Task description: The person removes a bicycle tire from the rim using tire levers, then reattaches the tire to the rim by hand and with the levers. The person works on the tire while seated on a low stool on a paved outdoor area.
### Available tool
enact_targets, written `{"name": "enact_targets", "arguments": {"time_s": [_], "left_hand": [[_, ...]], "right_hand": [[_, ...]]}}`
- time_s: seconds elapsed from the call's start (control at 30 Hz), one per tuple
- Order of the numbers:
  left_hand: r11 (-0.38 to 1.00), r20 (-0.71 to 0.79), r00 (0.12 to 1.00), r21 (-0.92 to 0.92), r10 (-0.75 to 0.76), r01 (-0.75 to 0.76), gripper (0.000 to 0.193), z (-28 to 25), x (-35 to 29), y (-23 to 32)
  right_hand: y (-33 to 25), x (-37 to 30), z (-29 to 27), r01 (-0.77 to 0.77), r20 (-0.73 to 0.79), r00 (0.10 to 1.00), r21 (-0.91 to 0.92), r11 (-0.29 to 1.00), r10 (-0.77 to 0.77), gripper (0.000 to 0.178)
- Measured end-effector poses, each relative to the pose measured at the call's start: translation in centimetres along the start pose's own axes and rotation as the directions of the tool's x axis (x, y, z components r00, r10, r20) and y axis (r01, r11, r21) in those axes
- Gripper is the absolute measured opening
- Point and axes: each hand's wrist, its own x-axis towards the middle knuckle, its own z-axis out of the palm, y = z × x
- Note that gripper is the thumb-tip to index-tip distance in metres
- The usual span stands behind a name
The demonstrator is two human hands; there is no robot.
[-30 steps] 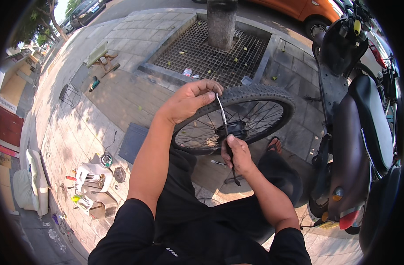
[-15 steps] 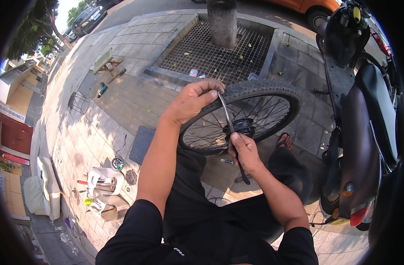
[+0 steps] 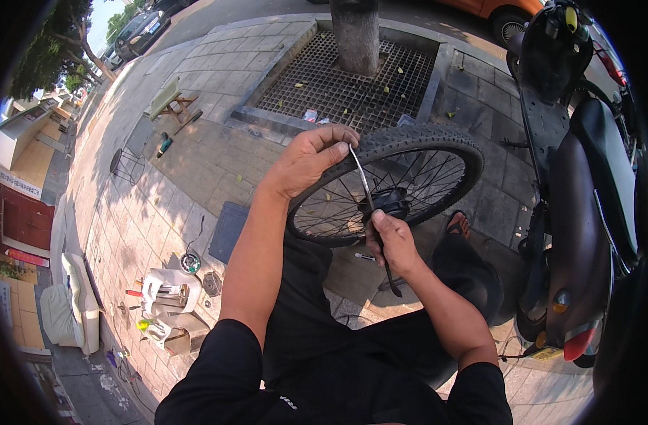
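In front of me a bicycle wheel stands tilted, with a knobby black tire (image 3: 437, 139), a dark rim, thin spokes and a black hub (image 3: 392, 204). My left hand (image 3: 304, 164) is closed over the near left part of the tire, its thumb by the tip of a slim metal tire lever (image 3: 362, 173). That tip meets the tire's inner edge at the rim; the exact contact is hidden by the fingers. My right hand (image 3: 397, 244) grips the lever's lower part, and its dark end sticks out below the fist.
A scooter (image 3: 586, 177) stands close on the right. Left on the paving are a white cut-open container (image 3: 169, 287) of tools, a cordless drill (image 3: 164, 145) and a small folding stool (image 3: 171, 103). A tree trunk (image 3: 356, 39) rises from a metal grate beyond the wheel.
The lever has turned a little in my right hand and now shows a thinner edge. My left hand keeps its place on the tire.
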Motion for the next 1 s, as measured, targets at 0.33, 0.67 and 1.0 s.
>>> {"name": "enact_targets", "arguments": {"time_s": [0.33, 0.67, 1.0], "left_hand": [[0.998, -0.016, 1.0, 0.057, 0.001, 0.0, 0.02, -0.1, 0.0, -0.1], [1.0, 0.003, 1.0, 0.001, -0.01, 0.01, 0.022, -0.5, 0.2, -0.7], [0.998, -0.004, 0.999, -0.044, -0.043, 0.042, 0.022, -0.5, 0.2, -0.5]], "right_hand": [[0.3, 0.2, -0.3, -0.01, -0.014, 1.0, 0.005, 1.0, 0.01, 0.059], [0.5, 0.3, -0.2, -0.047, -0.028, 0.999, -0.01, 0.999, 0.047, 0.071], [0.1, 0.4, 0.0, -0.068, -0.013, 0.998, -0.037, 0.997, 0.068, 0.087]]}}
